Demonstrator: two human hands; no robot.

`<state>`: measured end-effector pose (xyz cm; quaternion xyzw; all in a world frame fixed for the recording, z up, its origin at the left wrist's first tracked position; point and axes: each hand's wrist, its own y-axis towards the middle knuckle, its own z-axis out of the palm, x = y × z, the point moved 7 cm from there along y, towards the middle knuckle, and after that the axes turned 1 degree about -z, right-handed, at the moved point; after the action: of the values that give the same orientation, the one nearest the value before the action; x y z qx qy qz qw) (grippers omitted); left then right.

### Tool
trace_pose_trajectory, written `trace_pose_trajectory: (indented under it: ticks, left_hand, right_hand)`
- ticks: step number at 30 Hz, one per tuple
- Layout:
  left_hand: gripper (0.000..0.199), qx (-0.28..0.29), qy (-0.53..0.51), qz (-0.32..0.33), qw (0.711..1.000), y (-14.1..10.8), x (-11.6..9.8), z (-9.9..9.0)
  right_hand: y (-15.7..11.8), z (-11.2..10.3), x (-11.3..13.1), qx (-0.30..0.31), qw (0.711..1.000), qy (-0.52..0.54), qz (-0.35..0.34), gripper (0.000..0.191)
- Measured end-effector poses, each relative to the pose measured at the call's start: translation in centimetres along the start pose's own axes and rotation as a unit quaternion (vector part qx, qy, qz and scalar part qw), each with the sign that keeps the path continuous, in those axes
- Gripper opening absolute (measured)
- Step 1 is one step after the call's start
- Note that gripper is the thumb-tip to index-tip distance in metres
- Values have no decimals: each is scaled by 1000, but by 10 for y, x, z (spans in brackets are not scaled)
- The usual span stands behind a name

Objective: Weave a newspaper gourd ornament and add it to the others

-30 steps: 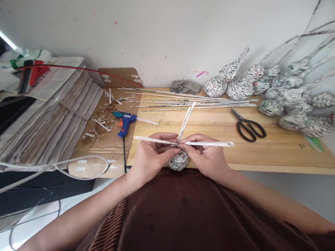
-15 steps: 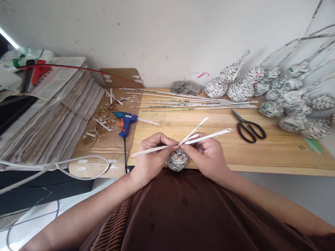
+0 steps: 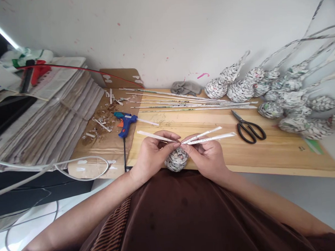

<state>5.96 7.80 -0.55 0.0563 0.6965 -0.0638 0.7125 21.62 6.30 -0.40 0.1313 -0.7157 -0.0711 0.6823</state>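
Observation:
A small woven ball of rolled newspaper strips (image 3: 176, 160) sits at the table's front edge, close against my brown shirt. Above it my left hand (image 3: 154, 152) pinches a rolled paper strip (image 3: 154, 136) that points out to the upper left. My right hand (image 3: 206, 153) is closed on more paper strips (image 3: 212, 138), whose ends stick out to the right. Both sets of fingertips meet at the top of the ball, so the crossing of the strips is partly hidden.
A blue glue gun (image 3: 125, 123) lies on cardboard (image 3: 101, 143) at left, by a tall newspaper stack (image 3: 72, 96). Long paper rods (image 3: 188, 102) and a grey cloth (image 3: 186, 88) lie behind. Black-handled scissors (image 3: 249, 129) and several woven paper shapes (image 3: 240, 89) are to the right.
The strip in my left hand has swung from pointing slightly down to pointing up and left. A strip that stood upright in the middle now lies to the right beside the other.

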Motion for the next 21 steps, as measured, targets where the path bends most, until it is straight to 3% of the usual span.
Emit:
trace_pose_trajectory:
  ticks: [4,13,21]
  left_hand:
    - [21,2,15,-19,1000,-4,4,1]
    - [15,-44,-38,19,998,-2,1,3]
    - [13,-51,17,43,998,-2,-5,2]
  right_hand:
    - [1,-3,-1,-13,1000,-15,11,6]
    - [4,0,0,-23,999,45,17,6]
    - [-2,-4,-2,-37,999,9,-31,4]
